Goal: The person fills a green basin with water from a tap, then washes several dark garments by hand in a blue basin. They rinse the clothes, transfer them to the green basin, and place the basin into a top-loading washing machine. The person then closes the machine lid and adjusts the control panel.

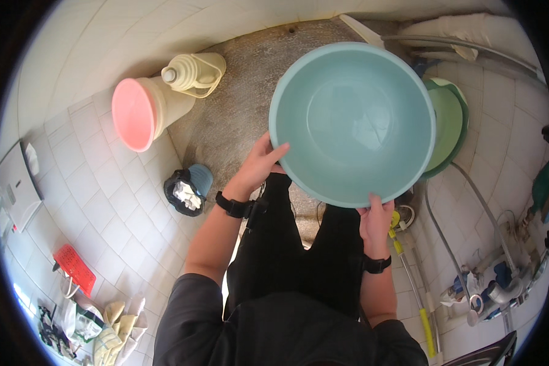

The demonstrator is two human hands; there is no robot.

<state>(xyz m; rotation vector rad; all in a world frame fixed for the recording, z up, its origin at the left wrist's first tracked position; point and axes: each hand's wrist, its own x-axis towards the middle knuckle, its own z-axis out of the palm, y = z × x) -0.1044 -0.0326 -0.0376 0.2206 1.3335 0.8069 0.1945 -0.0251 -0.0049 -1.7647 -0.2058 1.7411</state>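
Note:
A large teal plastic basin (352,123) is held up in front of me, its open side facing the camera; its inside shows nothing in it. My left hand (261,162) grips the rim at the lower left, thumb over the edge. At the bottom of the rim, my right hand (376,217) holds on with a fingertip over the lip. The basin partly covers a green basin (446,128) that stands tilted at the tiled wall to the right. Black bands sit on both wrists.
A pink basin (135,115) tops a pale bucket beside a cream thermos flask (190,75). A lined waste bin (201,180) stands by the left wall. Right are mop handles (411,279), hoses (480,201) and pipes (505,293). A red plastic basket (75,270) hangs left.

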